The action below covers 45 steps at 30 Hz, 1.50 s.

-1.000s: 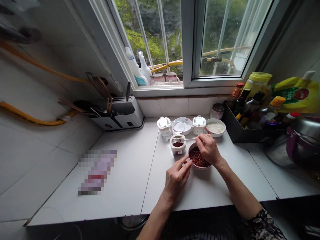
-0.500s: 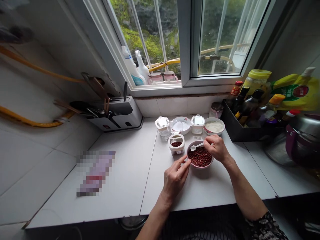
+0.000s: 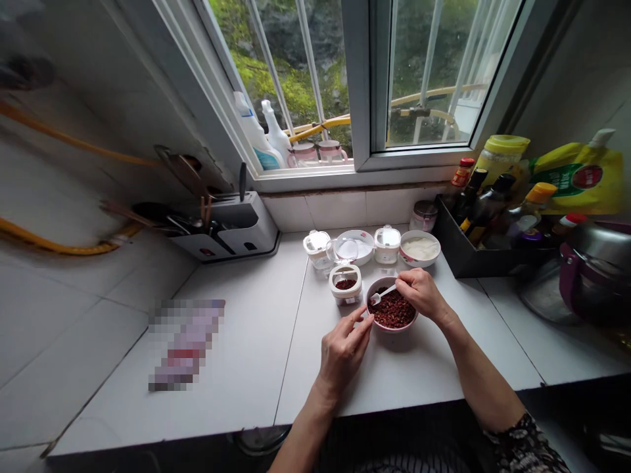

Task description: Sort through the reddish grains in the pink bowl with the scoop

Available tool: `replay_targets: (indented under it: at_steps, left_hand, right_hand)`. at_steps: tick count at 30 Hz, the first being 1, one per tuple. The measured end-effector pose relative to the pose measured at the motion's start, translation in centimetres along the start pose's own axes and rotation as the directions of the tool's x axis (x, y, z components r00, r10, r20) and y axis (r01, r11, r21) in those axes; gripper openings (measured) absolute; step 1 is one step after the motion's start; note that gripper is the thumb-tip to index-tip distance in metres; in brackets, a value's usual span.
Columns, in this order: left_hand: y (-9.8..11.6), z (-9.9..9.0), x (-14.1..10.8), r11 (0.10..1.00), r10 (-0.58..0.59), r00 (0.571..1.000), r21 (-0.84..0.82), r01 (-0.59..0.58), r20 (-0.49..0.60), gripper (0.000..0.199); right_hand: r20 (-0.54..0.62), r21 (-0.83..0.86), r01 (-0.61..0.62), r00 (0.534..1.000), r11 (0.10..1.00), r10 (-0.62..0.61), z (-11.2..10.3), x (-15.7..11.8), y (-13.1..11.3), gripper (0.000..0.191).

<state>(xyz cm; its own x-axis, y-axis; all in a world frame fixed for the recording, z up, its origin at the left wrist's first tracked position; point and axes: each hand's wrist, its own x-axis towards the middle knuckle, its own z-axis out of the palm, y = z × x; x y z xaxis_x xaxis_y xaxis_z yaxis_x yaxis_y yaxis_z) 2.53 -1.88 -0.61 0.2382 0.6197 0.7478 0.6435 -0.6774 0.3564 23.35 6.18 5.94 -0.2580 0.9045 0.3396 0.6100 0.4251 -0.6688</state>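
Note:
My right hand (image 3: 420, 294) pinches the handle of a small white spoon (image 3: 383, 293) over the bowl (image 3: 393, 329). The spoon's head rests at the left part of the dark red dried grains (image 3: 394, 309) that fill the bowl. At the bowl's left edge, the fingertips of my left hand (image 3: 345, 346) touch the rim, with its fingers extended and slightly apart. Just left of the bowl stands an open square jar (image 3: 346, 286) with some of the same red grains inside.
Behind stand two clear jars (image 3: 318, 244) (image 3: 387, 244), a dish of white powder (image 3: 355, 248) and a bowl of white contents (image 3: 420, 249). A black bottle box (image 3: 458, 253) and a metal pot (image 3: 547, 295) are right; a utensil rack (image 3: 246, 230) and a blurred packet (image 3: 187, 348) are left.
The spoon's head has tipped lower, towards the grains at the bowl's left side, with my right hand still on its handle. The whole view has shifted slightly.

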Motion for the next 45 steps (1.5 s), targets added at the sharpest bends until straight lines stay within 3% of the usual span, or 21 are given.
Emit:
replay_targets:
  at_steps: [19, 30, 35, 38, 41, 45]
  left_hand:
    - [0.1, -0.1, 0.2, 1.000, -0.009, 1.000, -0.007, 0.009, 0.007, 0.028]
    - [0.2, 0.0, 0.2, 1.000, -0.005, 1.000, 0.006, 0.005, 0.008, 0.027]
    - [0.1, 0.0, 0.1, 1.000, -0.016, 1.000, -0.002, 0.016, 0.014, 0.028]
    - [0.2, 0.0, 0.1, 1.000, -0.011, 1.000, 0.004, 0.011, 0.004, 0.028]
    - [0.2, 0.1, 0.2, 1.000, 0.004, 1.000, 0.015, -0.004, -0.014, 0.028]
    - [0.2, 0.0, 0.2, 1.000, -0.006, 1.000, 0.005, 0.006, 0.001, 0.028]
  right_hand:
    - [0.051, 0.255, -0.227, 0.974, 0.940, 0.222, -0.4, 0.2, 0.8, 0.031]
    - [0.001, 0.356, -0.255, 0.962, 0.899, 0.273, 0.1, 0.6, 0.5, 0.030]
    - [-0.157, 0.261, -0.090, 0.978, 0.961, 0.135, 1.6, 0.7, -1.7, 0.034]
    - [-0.207, -0.033, 0.128, 0.970, 0.991, -0.132, 2.4, 0.5, -2.9, 0.032]
    - [-0.136, -0.237, 0.314, 0.926, 0.919, -0.351, 2.8, 0.3, -3.2, 0.029]
    - [-0.183, -0.244, 0.334, 0.906, 0.911, -0.381, 2.2, 0.2, -2.8, 0.028]
